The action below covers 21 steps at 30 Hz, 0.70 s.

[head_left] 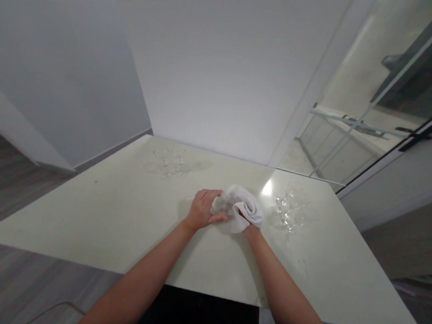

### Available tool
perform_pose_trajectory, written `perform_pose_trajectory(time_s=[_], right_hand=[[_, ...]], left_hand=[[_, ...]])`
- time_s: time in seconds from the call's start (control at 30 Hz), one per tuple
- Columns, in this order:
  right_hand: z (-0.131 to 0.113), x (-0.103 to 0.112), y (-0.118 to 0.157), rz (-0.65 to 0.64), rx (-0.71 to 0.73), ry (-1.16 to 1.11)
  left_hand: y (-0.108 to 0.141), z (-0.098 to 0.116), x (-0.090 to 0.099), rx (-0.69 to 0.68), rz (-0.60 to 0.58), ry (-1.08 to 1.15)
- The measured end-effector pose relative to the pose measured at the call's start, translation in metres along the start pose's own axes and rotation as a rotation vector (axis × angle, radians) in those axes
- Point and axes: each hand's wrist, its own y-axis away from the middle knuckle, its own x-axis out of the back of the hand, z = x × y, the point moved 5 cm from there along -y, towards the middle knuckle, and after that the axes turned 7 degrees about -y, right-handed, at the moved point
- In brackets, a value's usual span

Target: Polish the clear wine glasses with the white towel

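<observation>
My left hand [201, 210] is curved round the side of a clear, faceted piece that looks like glass [220, 204], its thumb and fingers apart around it. A bunched white cloth [248, 204] presses against the right side of that piece. My right hand [252, 232] is tucked into the cloth, so most of its fingers are hidden. Both hands are low over the middle of the pale, glossy table [122, 214]. The exact kind of the clear piece cannot be made out.
Clear, glittering items stand or lie on the table at the back left [169, 164] and at the right [290, 208]. A white wall panel [222, 82] rises behind the table. A mirror-like glass panel [321, 155] and a door with a black handle [418, 138] are at the right.
</observation>
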Motion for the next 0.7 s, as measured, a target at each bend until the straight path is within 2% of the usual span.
perform_pose_trajectory(time_s=[0.1,0.13,0.23,0.37,0.47,0.53,0.63,0.7], right_hand=[[-0.009,-0.014,0.002,-0.038,0.129,0.057],[-0.013,-0.022,0.003,-0.096,0.208,0.108],[-0.019,-0.037,0.004,-0.188,0.375,0.182],[-0.022,-0.034,0.004,-0.200,0.458,0.251],[-0.024,-0.031,0.006,-0.234,0.431,0.314],[-0.025,-0.032,0.006,-0.241,0.374,0.350],[-0.021,-0.035,0.007,-0.253,0.184,0.343],[-0.015,-0.036,0.007,-0.277,0.014,0.270]], left_hand=[[0.004,-0.001,0.002,-0.024,0.106,0.192],[0.005,0.001,0.000,-0.042,0.111,0.250],[0.007,0.010,-0.009,-0.113,0.023,0.353],[0.006,0.017,-0.014,-0.121,-0.049,0.424],[0.001,0.011,-0.012,0.009,-0.052,0.477],[-0.001,0.003,-0.012,0.153,-0.065,0.525],[-0.002,-0.008,-0.019,0.402,-0.117,0.702],[-0.001,-0.009,-0.028,0.503,-0.170,0.879]])
